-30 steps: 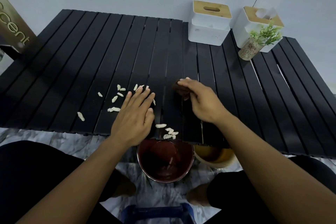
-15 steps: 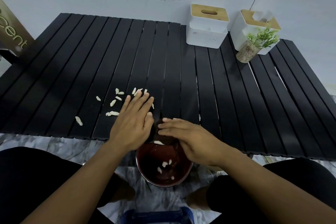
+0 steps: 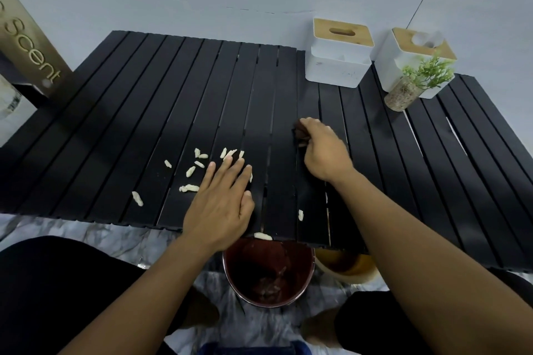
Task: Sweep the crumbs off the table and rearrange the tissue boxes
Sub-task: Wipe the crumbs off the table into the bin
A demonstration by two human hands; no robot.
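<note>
1. Left hand: I see it flat on the table, palm down, fingers straight and pointing away from me.
2. Crumbs: most lie just beyond and left of the left fingertips; one touches the little finger's side. They are short pale sticks with no common heading. The one at the near edge lies crosswise to the slats, just right of the left wrist; another lies along a slat, between the two forearms.
3. Right hand: fingers curled round a dark cloth, pressed to the table, right of the crumbs and apart from them.
4. Left box: upright at the far edge, well beyond the right hand; its top slot runs left to right.
5. Right box: upright beside it, not touching, a tissue showing at the top.
6. Plant: just before the right box.
7. Bin: below the near edge, crumbs inside.
8. Count: about thirteen crumbs on the table, two boxes, one cloth, one plant, one bin.
</note>
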